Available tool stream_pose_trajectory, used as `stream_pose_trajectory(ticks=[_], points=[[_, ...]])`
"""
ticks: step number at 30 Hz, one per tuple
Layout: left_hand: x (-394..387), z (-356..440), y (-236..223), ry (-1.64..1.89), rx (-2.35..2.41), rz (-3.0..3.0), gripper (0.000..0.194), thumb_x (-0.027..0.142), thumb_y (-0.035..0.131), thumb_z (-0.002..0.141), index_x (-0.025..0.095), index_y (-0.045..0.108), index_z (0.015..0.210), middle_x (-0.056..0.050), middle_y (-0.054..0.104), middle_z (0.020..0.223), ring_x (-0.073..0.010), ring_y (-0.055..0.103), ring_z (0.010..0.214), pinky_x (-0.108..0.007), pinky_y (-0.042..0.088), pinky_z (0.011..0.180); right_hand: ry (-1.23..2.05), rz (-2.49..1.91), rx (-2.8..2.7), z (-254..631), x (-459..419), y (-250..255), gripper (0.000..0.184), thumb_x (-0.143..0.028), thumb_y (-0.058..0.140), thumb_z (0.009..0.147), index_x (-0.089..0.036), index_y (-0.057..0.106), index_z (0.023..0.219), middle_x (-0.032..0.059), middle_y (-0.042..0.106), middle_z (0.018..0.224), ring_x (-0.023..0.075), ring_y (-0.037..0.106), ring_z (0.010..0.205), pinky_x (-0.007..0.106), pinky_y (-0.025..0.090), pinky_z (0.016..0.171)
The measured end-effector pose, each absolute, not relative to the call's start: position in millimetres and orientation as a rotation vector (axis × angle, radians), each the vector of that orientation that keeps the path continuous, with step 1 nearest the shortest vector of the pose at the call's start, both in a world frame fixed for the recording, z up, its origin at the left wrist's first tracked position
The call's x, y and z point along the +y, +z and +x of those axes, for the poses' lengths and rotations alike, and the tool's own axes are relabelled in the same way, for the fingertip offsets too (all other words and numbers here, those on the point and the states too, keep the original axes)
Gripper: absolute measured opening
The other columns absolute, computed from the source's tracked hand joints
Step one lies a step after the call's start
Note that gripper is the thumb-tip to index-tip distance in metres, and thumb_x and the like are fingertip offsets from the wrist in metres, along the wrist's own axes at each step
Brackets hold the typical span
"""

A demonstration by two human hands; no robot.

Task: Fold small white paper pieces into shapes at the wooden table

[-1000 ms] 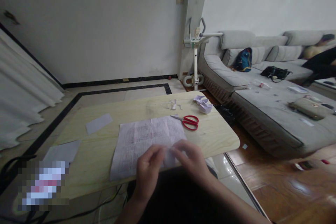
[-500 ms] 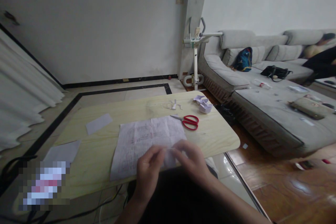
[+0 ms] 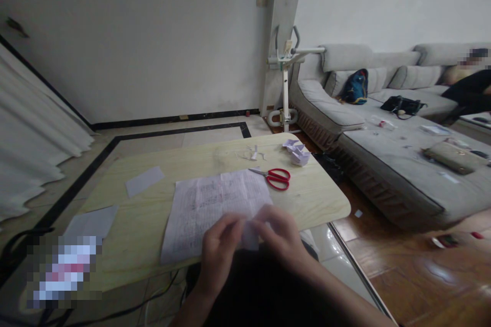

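Note:
Between my two hands is a small piece of white paper (image 3: 250, 237), held at the near edge of the table. My left hand (image 3: 223, 237) pinches its left side, and the fingers of my right hand (image 3: 278, 230) are closed on its right side. The fingertips are partly blurred. Under and beyond my hands lies a large creased sheet with writing (image 3: 209, 209). Red-handled scissors (image 3: 276, 179) rest at that sheet's upper right corner, their blades pointing left over it.
Folded paper pieces (image 3: 297, 153) sit at the table's far right corner, with paper scraps (image 3: 254, 153) to their left. Two blank papers (image 3: 144, 181) lie on the left of the wooden table (image 3: 318, 199). A grey sofa (image 3: 399, 163) with a seated person stands at right.
Both hands have shifted very slightly to the right with the paper. The small piece now hangs a little lower between them. The scissors and other papers have stayed in place.

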State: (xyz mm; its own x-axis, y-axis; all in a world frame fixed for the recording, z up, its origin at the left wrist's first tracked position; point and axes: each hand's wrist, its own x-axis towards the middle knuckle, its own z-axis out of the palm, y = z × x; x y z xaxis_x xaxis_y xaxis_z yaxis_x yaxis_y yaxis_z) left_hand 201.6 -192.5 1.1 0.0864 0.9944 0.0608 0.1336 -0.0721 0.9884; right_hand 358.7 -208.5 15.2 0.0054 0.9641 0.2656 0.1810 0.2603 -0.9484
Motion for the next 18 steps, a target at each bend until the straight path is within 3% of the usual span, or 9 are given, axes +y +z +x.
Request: stream_pose_trajectory(ticks=[18], points=[[-193.7,195.7,-4.1,1.232,1.073,1.584,0.025,0.031,0.056,0.086,0.020,0.058,0.064,0.001,0.058,0.066,-0.0142,0.055,0.062,-0.022,0.045,0.057,0.993,-1.099,-1.419,356.1,-212.2,19.1,0.016,-0.024,0.059,0.084,-0.019,0.057,0.069,-0.0016,0.054,0.065,0.0134,0.050,0.062,0.025,0.041,0.060]])
